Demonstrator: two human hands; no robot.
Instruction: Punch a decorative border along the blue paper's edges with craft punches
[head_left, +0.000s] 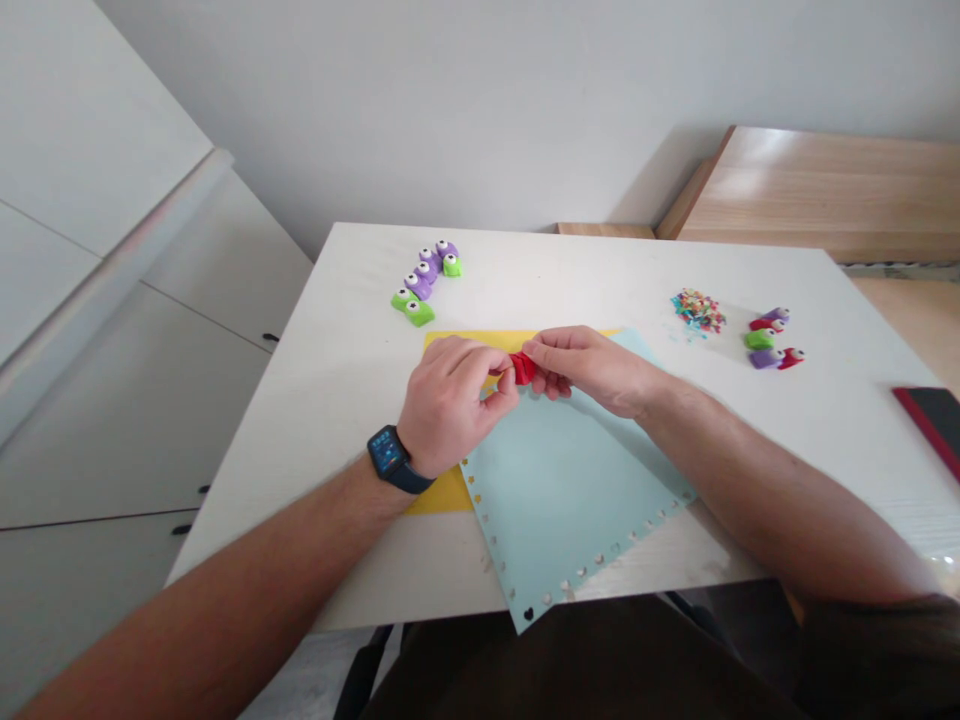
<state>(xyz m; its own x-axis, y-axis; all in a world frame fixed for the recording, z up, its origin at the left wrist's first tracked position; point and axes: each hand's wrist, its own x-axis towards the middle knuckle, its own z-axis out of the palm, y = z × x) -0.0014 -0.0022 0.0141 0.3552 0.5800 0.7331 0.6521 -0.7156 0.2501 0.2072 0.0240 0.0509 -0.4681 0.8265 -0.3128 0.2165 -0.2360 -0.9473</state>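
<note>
White cabinet [150, 390] left, grey wall [487, 120] behind, wooden panel [832, 190] and red-edged dark object [934, 422] right.

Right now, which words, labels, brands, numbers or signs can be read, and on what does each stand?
No words, brands or numbers can be read.
Watch: lit screen, too small and blurred to read.
Green pieces and purple pieces: dark marks on white tops, too small to tell.
Light blue sheet: heart-shaped hole at its near corner, no writing visible.

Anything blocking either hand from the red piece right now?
Nothing visible: the left hand and right hand both have fingers on the red piece. The purple and green pieces lie clear of them, toward the table's back left.
</note>
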